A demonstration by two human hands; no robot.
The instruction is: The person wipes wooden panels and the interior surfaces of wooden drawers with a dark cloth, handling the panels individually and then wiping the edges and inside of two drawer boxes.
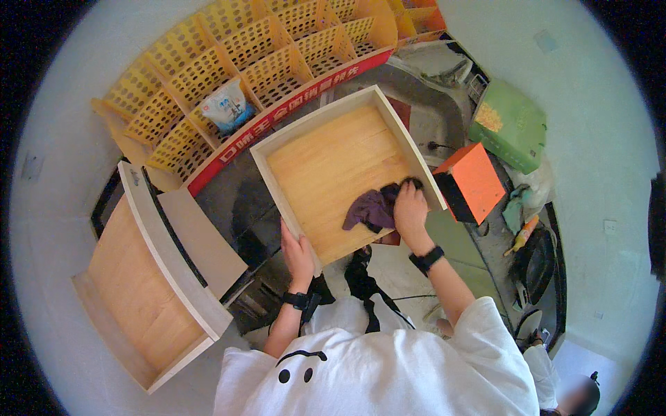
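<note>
A shallow wooden drawer [333, 148] with pale side walls lies before me, its near side lacking a wall. My left hand [299, 255] grips the near end of its left side wall, thumb on the inner side. Inside, close to the right wall, my right hand [411, 210] is closed over a dark purple cloth [370, 209]. The cloth is bunched up and rests on the drawer's bottom panel. Part of it is hidden under my fingers.
Yellow perforated compartment bins [260, 41] stand behind, one holding a plastic packet [227, 106]. A second wooden drawer [145, 265] is at left. Rightwards are a metal sink [447, 112], a green box [510, 125], an orange box [476, 179] and a black pan [536, 260]. Another person [541, 372] is lower right.
</note>
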